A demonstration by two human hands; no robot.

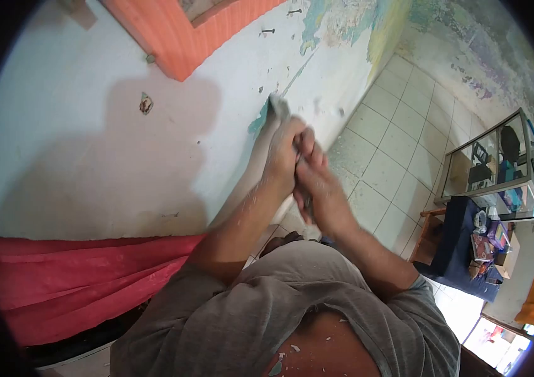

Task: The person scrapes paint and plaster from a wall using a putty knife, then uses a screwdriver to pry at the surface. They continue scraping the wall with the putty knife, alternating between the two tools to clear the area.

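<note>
A scraper [278,107] has its flat metal blade at the white wall [172,151], by the edge of a patch where green-blue paint shows. My left hand [284,151] is closed around it just behind the blade. Lower down, my right hand [320,185] is wrapped closed against the left one, at the rear of the scraper. The fingers hide the handle, and the hands are slightly blurred. Pale paint flecks dot both forearms and my shirt.
An orange frame [182,56] is on the wall above, near two protruding nails [268,31]. Red cloth [91,270] hangs at lower left. On the right, a glass cabinet [455,182] and a dark cloth-covered table [455,251] with boxes stand on the tiled floor [399,151].
</note>
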